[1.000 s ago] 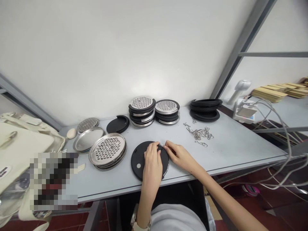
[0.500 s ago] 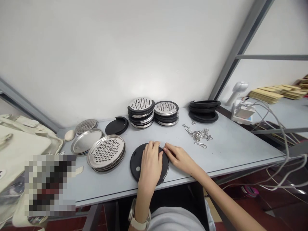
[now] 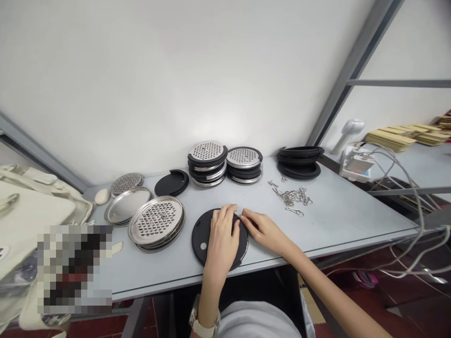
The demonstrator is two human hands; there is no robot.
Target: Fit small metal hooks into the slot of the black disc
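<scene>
A round black disc (image 3: 201,234) with a silver edge on its right side lies flat near the table's front edge. My left hand (image 3: 223,239) rests on top of it, fingers close together and pressed down. At the disc's upper right rim, my right hand (image 3: 259,227) pinches a small metal clip (image 3: 237,213); part of the clip is hidden by the fingertips. A pile of similar metal clips (image 3: 292,197) lies to the right, beyond my right hand.
Perforated metal discs (image 3: 157,220) are stacked at left, near a plain metal disc (image 3: 128,205). Along the wall stand two mixed stacks (image 3: 207,152) (image 3: 244,157) and black rings (image 3: 299,170). A cream bag (image 3: 38,202) is far left; cables (image 3: 416,202) hang at right.
Both hands hold nearly the same positions. The metal clip shows slightly more above the disc's rim, and the whole view has shifted a little.
</scene>
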